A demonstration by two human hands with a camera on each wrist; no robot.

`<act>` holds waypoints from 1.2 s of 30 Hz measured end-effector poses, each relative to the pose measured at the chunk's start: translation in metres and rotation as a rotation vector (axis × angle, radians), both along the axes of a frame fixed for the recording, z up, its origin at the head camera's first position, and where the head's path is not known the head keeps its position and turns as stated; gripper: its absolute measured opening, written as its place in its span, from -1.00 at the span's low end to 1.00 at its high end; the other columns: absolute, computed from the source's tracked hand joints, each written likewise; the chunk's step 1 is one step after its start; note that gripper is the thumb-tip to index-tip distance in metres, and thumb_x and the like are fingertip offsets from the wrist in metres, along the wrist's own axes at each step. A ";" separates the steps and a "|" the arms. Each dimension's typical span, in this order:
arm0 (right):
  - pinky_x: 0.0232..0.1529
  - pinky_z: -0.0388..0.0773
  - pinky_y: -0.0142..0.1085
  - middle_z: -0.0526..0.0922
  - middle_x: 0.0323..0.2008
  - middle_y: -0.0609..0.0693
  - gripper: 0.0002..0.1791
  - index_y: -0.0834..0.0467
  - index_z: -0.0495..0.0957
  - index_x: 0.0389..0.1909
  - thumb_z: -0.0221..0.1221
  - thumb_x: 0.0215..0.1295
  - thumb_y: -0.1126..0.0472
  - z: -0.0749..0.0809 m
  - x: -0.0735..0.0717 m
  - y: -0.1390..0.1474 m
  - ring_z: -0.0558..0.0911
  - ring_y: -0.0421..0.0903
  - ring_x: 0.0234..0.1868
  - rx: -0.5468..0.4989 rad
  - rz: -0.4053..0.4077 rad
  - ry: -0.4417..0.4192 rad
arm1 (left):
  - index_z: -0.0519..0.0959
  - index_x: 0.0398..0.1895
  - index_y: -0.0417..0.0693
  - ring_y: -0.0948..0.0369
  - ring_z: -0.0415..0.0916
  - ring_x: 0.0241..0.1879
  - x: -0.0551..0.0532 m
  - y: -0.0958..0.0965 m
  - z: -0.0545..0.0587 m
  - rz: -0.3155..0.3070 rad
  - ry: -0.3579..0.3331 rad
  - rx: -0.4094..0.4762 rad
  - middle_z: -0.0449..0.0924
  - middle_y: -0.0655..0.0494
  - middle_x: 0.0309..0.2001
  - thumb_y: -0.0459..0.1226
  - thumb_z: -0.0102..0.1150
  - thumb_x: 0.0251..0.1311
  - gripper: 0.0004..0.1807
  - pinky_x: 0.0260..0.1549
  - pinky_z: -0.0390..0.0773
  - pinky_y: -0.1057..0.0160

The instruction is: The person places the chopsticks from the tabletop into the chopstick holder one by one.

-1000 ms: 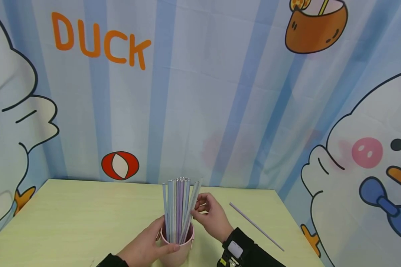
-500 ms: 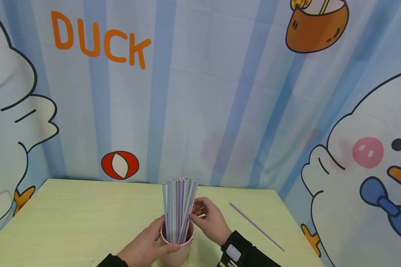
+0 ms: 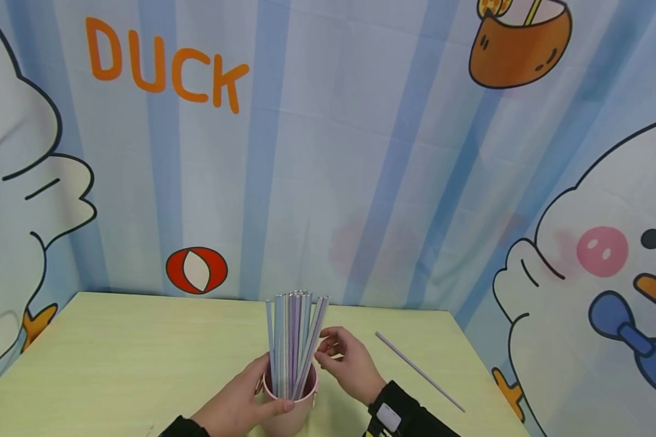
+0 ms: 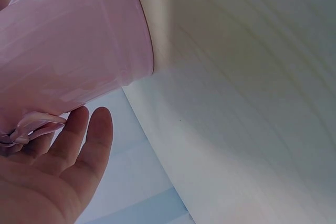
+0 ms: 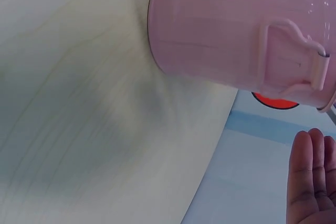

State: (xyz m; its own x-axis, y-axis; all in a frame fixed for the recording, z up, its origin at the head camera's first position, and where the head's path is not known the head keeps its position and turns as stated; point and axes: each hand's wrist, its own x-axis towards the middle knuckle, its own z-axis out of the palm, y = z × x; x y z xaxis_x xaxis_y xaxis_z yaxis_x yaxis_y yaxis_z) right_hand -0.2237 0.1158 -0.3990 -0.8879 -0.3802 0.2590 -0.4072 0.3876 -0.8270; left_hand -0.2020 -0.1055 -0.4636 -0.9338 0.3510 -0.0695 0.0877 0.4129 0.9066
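Observation:
A pink metal bucket (image 3: 288,420) stands upright on the table, packed with drinking straws (image 3: 291,346) in purple, blue and pale tones. My left hand (image 3: 237,397) grips the bucket at its left side, thumb over the front rim. In the left wrist view its fingertips (image 4: 100,121) lie along the bucket wall beside a side handle (image 4: 34,127). My right hand (image 3: 350,367) is just right of the straws, fingers loosely bent, with no straw seen in it. The right wrist view shows its fingers (image 5: 302,161) extended beneath the bucket's other handle (image 5: 262,56).
One purple straw (image 3: 420,371) lies slantwise on the pale wooden table (image 3: 142,352), to the right of my right hand. Behind the table hangs a blue striped curtain (image 3: 317,152) with duck drawings.
My right hand pushed straws on the bucket's right side leftward, then drew back slightly right. Those straws now lean right again. The left hand and bucket stayed put.

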 end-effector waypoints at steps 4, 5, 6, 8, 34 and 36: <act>-0.28 0.69 -0.26 0.59 -0.26 0.19 -0.69 0.37 0.46 0.05 0.18 0.30 0.43 -0.008 -0.008 0.009 0.63 0.08 -0.26 0.006 0.003 -0.001 | -0.01 0.56 0.09 -0.24 0.12 0.37 0.001 -0.001 0.000 -0.006 0.014 -0.005 0.10 -0.10 0.49 0.21 0.33 -0.05 0.14 0.16 0.20 -0.45; -0.28 0.69 -0.25 0.59 -0.25 0.18 -0.69 0.36 0.46 0.05 0.19 0.30 0.42 -0.013 -0.012 0.012 0.63 0.08 -0.26 0.009 0.000 -0.002 | -0.01 0.56 0.09 -0.24 0.11 0.37 0.001 -0.001 0.000 -0.009 0.021 -0.006 0.10 -0.09 0.49 0.21 0.33 -0.04 0.14 0.17 0.19 -0.45; -0.28 0.68 -0.24 0.59 -0.25 0.17 -0.68 0.35 0.46 0.06 0.19 0.31 0.41 -0.017 -0.016 0.016 0.63 0.07 -0.26 0.011 -0.005 -0.002 | -0.01 0.56 0.09 -0.23 0.11 0.38 0.001 -0.001 0.000 -0.010 0.026 -0.008 0.10 -0.09 0.49 0.21 0.33 -0.04 0.13 0.18 0.18 -0.44; -0.28 0.68 -0.24 0.59 -0.25 0.12 -0.68 0.31 0.47 0.07 0.21 0.31 0.37 -0.027 -0.025 0.023 0.63 0.03 -0.26 0.024 -0.021 0.006 | -0.01 0.56 0.09 -0.22 0.11 0.38 0.001 -0.002 0.000 -0.011 0.032 -0.013 0.10 -0.08 0.49 0.21 0.33 -0.03 0.13 0.19 0.18 -0.44; -0.30 0.57 -0.15 0.58 -0.35 -0.05 -0.74 0.28 0.55 -0.03 0.23 0.27 0.35 -0.077 -0.075 0.126 0.58 -0.10 -0.30 0.290 -0.356 0.119 | 0.00 0.55 0.10 -0.21 0.12 0.38 0.000 -0.001 -0.001 -0.001 0.021 -0.028 0.10 -0.06 0.49 0.22 0.32 -0.05 0.13 0.17 0.18 -0.45; -0.31 0.57 -0.15 0.58 -0.36 -0.03 -0.73 0.30 0.55 -0.03 0.24 0.25 0.37 -0.081 -0.078 0.134 0.58 -0.08 -0.31 0.320 -0.379 0.130 | 0.00 0.56 0.10 -0.22 0.12 0.37 0.000 -0.001 -0.001 -0.001 0.017 -0.028 0.10 -0.06 0.49 0.22 0.32 -0.05 0.13 0.16 0.18 -0.45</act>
State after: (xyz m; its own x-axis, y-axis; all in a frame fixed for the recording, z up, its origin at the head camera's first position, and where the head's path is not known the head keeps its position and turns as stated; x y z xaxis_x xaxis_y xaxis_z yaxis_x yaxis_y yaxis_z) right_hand -0.3016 0.2496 -0.4795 -0.9470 -0.1163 0.2994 -0.2806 0.7531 -0.5951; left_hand -0.2021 -0.1061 -0.4642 -0.9346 0.3500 -0.0638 0.1029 0.4376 0.8933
